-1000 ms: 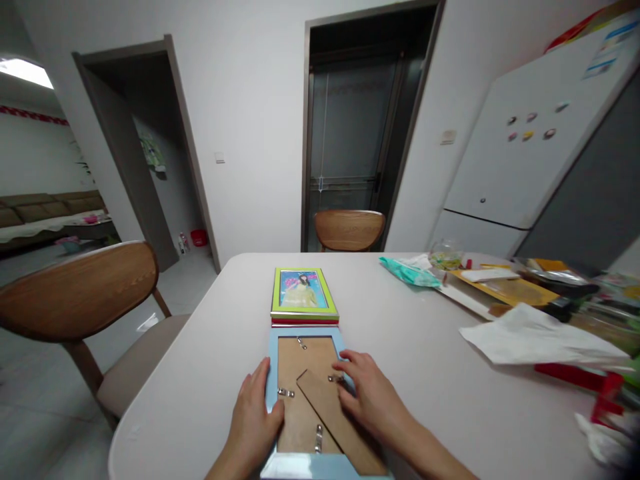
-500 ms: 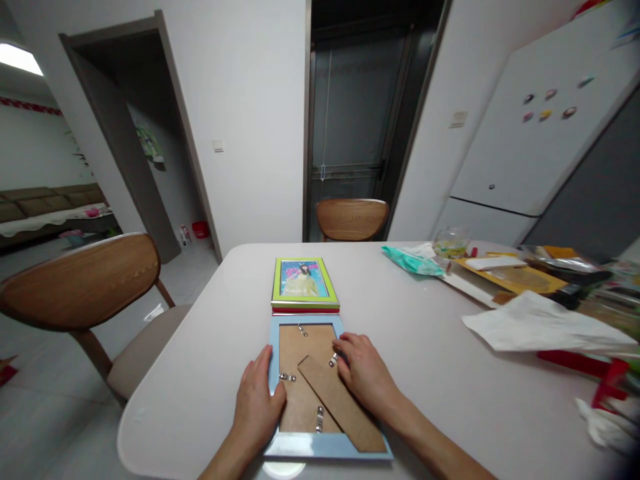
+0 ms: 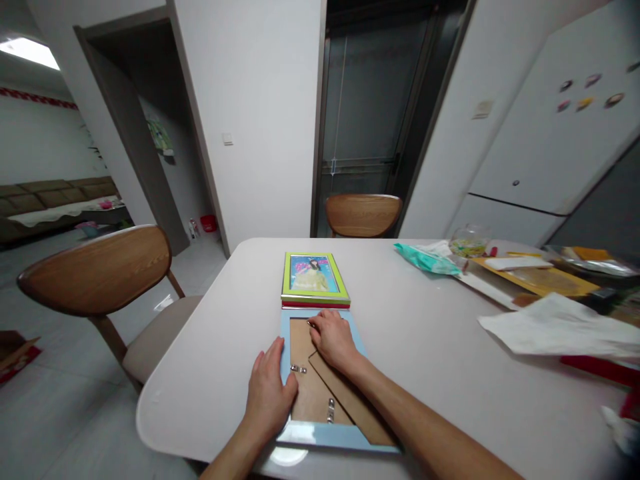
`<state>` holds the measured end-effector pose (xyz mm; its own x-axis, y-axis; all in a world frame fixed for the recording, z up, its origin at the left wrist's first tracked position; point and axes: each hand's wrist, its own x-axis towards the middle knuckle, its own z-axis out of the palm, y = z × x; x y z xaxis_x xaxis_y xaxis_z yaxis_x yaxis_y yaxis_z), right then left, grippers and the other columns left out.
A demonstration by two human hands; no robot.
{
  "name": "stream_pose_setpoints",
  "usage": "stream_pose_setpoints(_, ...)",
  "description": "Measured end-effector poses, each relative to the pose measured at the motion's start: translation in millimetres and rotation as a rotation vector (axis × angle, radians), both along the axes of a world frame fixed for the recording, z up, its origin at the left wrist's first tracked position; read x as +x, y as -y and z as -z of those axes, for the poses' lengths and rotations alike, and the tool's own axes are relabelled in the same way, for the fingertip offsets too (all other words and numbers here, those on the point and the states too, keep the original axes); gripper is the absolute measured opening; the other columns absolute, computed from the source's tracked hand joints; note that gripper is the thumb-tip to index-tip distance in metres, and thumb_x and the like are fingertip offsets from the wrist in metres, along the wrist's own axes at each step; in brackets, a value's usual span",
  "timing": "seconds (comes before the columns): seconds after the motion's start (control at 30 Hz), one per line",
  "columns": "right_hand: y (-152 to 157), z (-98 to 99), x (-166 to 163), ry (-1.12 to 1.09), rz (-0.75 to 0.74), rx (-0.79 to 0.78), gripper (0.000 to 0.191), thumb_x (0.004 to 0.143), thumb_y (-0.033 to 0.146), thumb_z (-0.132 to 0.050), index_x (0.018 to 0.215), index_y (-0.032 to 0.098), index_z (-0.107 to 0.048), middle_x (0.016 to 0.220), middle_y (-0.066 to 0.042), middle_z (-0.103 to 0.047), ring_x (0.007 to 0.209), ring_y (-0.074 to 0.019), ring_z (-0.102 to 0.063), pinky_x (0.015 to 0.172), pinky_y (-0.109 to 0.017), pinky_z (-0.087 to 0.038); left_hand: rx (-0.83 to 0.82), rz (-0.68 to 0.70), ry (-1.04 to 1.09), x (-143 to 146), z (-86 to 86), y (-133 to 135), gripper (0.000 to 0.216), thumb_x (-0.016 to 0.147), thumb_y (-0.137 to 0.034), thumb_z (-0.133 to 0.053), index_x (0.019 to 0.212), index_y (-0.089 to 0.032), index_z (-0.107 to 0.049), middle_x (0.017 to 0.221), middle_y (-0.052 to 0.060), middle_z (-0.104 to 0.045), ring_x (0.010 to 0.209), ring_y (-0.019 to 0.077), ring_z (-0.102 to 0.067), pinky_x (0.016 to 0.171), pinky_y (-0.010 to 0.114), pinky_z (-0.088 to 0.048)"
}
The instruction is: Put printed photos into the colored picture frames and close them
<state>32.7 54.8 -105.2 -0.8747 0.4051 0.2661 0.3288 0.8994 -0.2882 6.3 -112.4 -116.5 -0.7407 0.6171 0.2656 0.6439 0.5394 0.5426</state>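
A light blue picture frame lies face down on the white table in front of me, its brown backing board and fold-out stand showing. My left hand rests flat on the frame's left edge, fingers stretched out. My right hand lies on the upper part of the backing, fingertips at the metal clip near the top edge. Just beyond the blue frame sits a small stack of frames, a green frame with a picture on top of a red one.
A wooden chair stands at the table's left, another chair at the far end. Papers, a teal packet, a glass bowl and boxes crowd the right side. A white fridge stands behind.
My right hand has moved from the clip on the backing's right side up to the clip at the top edge. My left hand has stayed on the left edge.
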Motion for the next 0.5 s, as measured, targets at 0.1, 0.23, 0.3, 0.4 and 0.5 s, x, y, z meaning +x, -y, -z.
stream_pose_setpoints(0.1, -0.8, -1.7, 1.5, -0.001, -0.007, -0.014, 0.022, 0.079, 0.023, -0.044, 0.093, 0.022, -0.060, 0.091, -0.006, -0.056, 0.088, -0.0197, -0.044, 0.071, -0.030, -0.031, 0.006, 0.002, -0.004, 0.9, -1.1, 0.3, 0.052, 0.069, -0.015, -0.042, 0.120, -0.005, -0.038, 0.122, 0.015, -0.047, 0.112, 0.0235, -0.042, 0.098, 0.043, -0.027)
stream_pose_setpoints(0.23, 5.1, -10.2, 12.1, -0.004, -0.048, -0.027, 0.025, 0.078, 0.025, -0.045, 0.100, 0.019, -0.057, 0.095, -0.007, -0.056, 0.088, -0.0186, -0.045, 0.076, -0.030, -0.031, 0.013, 0.007, 0.001, 1.5, -2.5, 1.3, 0.052, 0.069, -0.016, -0.042, 0.120, -0.006, -0.037, 0.121, 0.015, -0.047, 0.112, 0.0232, -0.042, 0.098, 0.042, -0.029)
stream_pose_setpoints(0.3, 14.0, -14.2, 23.3, -0.007, -0.128, -0.033, 0.027, 0.075, 0.029, -0.051, 0.100, 0.020, -0.057, 0.098, -0.005, -0.056, 0.090, -0.0179, -0.045, 0.079, -0.029, -0.030, 0.017, 0.009, 0.002, 1.9, -3.0, 1.6, 0.052, 0.070, -0.016, -0.043, 0.120, -0.006, -0.037, 0.120, 0.015, -0.048, 0.111, 0.0231, -0.043, 0.097, 0.042, -0.030)
stream_pose_setpoints(0.4, 30.1, -16.3, 40.1, -0.009, -0.301, -0.073, 0.020, 0.071, 0.033, -0.056, 0.086, 0.022, -0.061, 0.094, -0.002, -0.056, 0.089, -0.0171, -0.046, 0.078, -0.028, -0.032, 0.024, 0.007, 0.000, 2.1, -3.0, 1.8, 0.050, 0.070, -0.017, -0.043, 0.119, -0.007, -0.038, 0.119, 0.014, -0.049, 0.110, 0.0231, -0.044, 0.096, 0.041, -0.031)
stream_pose_setpoints(0.5, 41.9, -15.6, 46.2, -0.018, -0.304, -0.096, 0.016, 0.075, 0.032, -0.052, 0.080, 0.020, -0.062, 0.087, -0.003, -0.056, 0.086, -0.0173, -0.046, 0.074, -0.028, -0.033, 0.027, 0.005, -0.001, 1.6, -2.2, 1.7, 0.049, 0.070, -0.017, -0.044, 0.119, -0.010, -0.038, 0.118, 0.013, -0.049, 0.110, 0.0233, -0.044, 0.096, 0.042, -0.031)
